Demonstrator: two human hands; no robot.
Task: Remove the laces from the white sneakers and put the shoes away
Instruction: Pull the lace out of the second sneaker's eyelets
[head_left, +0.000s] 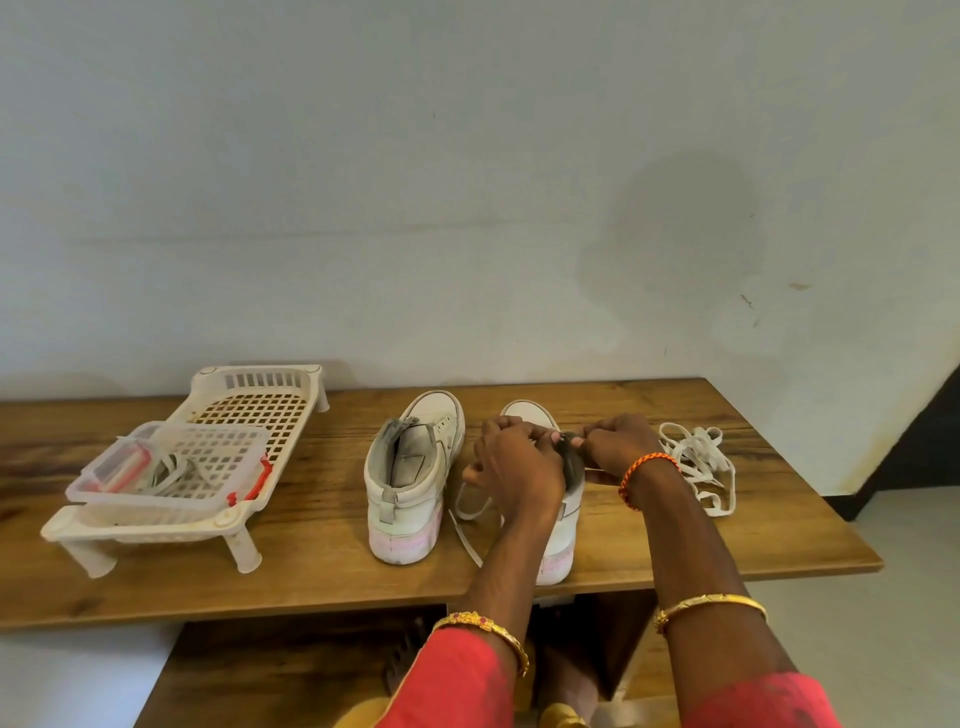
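Observation:
Two white sneakers stand side by side on the wooden table (311, 566), toes toward the wall. The left sneaker (410, 467) has no lace and its tongue gapes open. Both my hands work over the right sneaker (558, 540). My left hand (511, 467) is curled over its tongue area and pinches the lace (467, 514), which trails loose down the shoe's left side. My right hand (618, 441) pinches something small at the eyelets, hidden by my fingers. A removed white lace (701, 462) lies bundled to the right.
A white plastic rack (228, 415) on short legs stands at the table's left, holding a clear lidded box (171, 467) with red clips. A wall runs behind the table. The table's right edge drops to a pale floor; a lower shelf sits below the front edge.

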